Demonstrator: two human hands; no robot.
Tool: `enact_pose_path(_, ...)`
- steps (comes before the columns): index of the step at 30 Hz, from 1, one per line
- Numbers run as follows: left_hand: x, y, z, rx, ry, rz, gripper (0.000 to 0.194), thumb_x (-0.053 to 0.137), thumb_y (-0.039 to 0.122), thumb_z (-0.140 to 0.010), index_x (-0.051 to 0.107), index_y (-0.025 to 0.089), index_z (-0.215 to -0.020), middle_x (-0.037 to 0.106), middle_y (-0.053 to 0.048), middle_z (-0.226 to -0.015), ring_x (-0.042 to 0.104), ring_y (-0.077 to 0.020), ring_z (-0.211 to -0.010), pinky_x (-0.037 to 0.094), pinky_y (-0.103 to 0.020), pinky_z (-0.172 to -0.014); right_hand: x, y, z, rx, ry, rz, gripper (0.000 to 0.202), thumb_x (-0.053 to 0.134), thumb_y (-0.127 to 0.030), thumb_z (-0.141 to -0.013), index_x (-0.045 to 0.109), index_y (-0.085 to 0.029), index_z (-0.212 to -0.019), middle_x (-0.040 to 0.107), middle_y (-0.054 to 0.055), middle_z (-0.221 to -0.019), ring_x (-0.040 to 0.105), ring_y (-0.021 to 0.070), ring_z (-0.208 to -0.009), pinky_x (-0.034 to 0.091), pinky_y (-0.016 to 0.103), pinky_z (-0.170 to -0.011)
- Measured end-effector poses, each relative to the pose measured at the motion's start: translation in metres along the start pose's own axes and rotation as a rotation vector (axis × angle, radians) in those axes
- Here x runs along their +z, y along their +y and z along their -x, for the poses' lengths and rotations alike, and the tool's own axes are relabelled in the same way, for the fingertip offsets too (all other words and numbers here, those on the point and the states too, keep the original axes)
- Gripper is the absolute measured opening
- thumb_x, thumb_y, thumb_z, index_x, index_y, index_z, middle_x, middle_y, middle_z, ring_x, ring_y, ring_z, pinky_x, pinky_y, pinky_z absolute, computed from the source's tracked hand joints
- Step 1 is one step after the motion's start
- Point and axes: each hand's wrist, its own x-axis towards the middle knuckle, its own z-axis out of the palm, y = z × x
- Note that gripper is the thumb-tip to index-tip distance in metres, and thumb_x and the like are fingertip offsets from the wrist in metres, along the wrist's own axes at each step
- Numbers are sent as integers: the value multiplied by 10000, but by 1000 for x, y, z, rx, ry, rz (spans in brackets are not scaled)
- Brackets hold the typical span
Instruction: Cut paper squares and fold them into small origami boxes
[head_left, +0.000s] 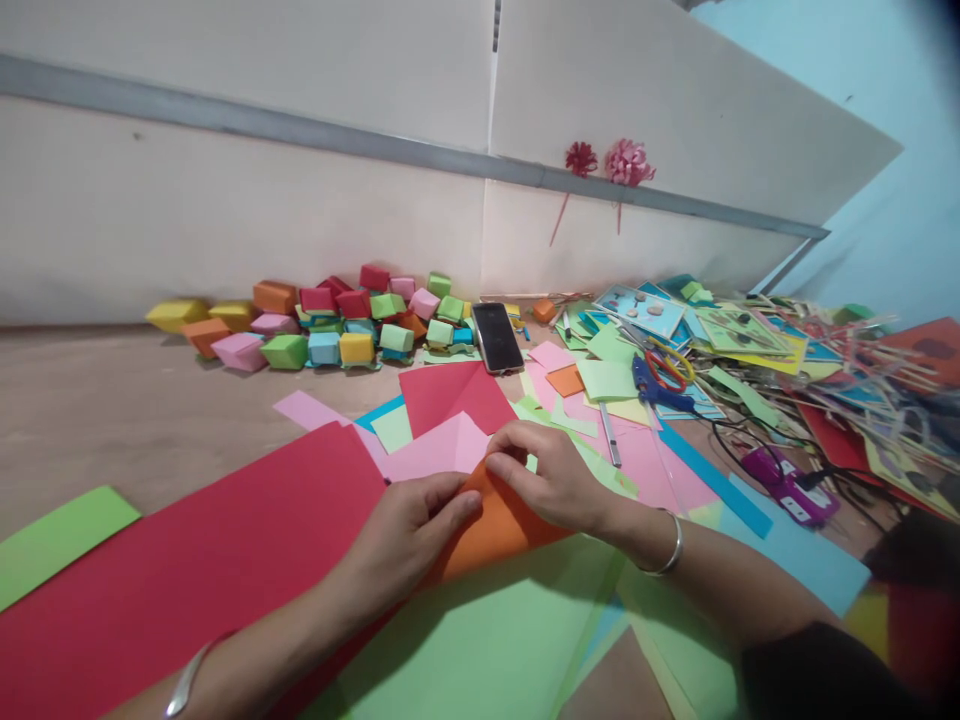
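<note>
An orange sheet of paper (499, 525) is held between both hands, above a green sheet (495, 630). My left hand (416, 520) grips its left side, thumb on top and fingers closed. At the upper edge my right hand (546, 472) pinches the paper with thumb and forefinger, and the edge there looks bent over. A large red sheet (247, 540) lies under and left of my left hand. Just beyond the hands are a folded pink sheet (439, 450) and a red sheet (454, 395) with a crease.
Small folded paper boxes (356, 348) are heaped against the white panel (247, 210). A phone (496, 338) lies beside them. To the right are a cutter knife (610, 436), a blue glue gun (660, 388), scissors (671, 365) and a purple power socket (791, 485) with black cords.
</note>
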Motion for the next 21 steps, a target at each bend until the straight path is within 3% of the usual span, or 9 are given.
enact_pose_path(6, -5, 3, 2, -60, -24, -46, 363, 541, 514, -766, 590, 175, -644, 547, 0, -576, 478, -141, -547, 341, -241, -516, -12, 14, -10, -32, 119, 74, 137, 495, -196, -874, 543, -195, -745, 616, 10, -758, 546, 138, -704, 413, 259, -675)
enact_pose_path(15, -9, 4, 2, -111, -69, -68, 410, 464, 526, -819, 637, 163, -743, 680, -51, -744, 628, -181, -662, 468, -280, -613, -13, 33, -16, 46, 178, 183, 143, 458, -223, -879, 477, -216, -737, 586, 13, -749, 527, 161, -714, 382, 277, -682)
enact_pose_path(19, -7, 8, 7, -122, -102, -60, 406, 437, 537, -843, 575, 176, -719, 709, -58, -787, 634, -157, -611, 438, -261, -567, -14, 33, -17, 71, 141, 258, 149, 442, -211, -899, 457, -218, -751, 590, 22, -778, 532, 169, -733, 379, 282, -695)
enact_pose_path(21, -4, 10, 12, -133, -149, -34, 389, 412, 551, -859, 544, 188, -806, 729, -58, -833, 639, -150, -584, 416, -253, -531, -15, 32, -13, 96, 66, 327, 133, 435, -202, -910, 465, -216, -781, 597, 25, -789, 532, 171, -727, 371, 282, -685)
